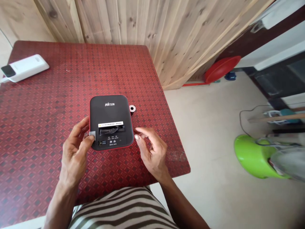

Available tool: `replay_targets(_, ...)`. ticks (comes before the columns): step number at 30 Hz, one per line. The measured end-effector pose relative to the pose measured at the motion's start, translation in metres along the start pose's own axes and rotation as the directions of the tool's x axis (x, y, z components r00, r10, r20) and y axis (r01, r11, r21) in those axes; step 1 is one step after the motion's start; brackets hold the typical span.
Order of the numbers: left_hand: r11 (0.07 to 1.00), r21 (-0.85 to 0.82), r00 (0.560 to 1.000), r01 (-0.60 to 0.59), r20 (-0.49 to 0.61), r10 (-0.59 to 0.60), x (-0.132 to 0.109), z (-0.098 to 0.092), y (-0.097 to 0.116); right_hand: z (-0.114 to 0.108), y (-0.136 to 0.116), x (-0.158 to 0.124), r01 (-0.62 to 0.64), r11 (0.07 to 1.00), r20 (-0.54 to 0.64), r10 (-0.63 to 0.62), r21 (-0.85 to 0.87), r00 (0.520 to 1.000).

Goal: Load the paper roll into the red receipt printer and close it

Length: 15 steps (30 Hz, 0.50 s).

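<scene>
A flat black device with rounded corners, a red rim and white lettering is in front of me over the table. Near its lower end are a white warning label, a slot with dark crinkled film in it, and small printed marks. My left hand grips the lower left edge, thumb on a small grey patch and fingers behind. At the right edge, my right hand has thumb and forefinger close together in a loose pinch; what is between them, if anything, is too small to make out. A small white ring-shaped piece lies beyond the device's right edge.
The red patterned table meets a wooden plank wall. A white power bank-like device lies at the far left. On the floor to the right are a green plastic stool-like object and a red basin.
</scene>
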State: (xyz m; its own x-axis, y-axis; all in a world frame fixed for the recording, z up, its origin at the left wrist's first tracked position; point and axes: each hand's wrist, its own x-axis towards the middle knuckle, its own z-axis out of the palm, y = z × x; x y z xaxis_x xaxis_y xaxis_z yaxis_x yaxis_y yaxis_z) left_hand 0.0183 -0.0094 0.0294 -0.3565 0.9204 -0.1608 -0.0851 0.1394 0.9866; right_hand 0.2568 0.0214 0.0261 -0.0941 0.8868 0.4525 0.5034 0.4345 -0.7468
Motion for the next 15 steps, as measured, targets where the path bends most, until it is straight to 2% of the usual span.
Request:
replay_targets(11,0.998,0.004,0.995,0.065,-0.08,-0.065,0.001,0.019,0.017,0.002,0.008,0.007,-0.045,0.999,-0.049,0.044,-0.026,0.998)
replay_targets(15,0.994,-0.043,0.988,0.096,-0.118,-0.101,0.003,0.024,0.021,0.005,0.008,0.009,-0.04,0.999,-0.057,0.039,-0.004,0.998)
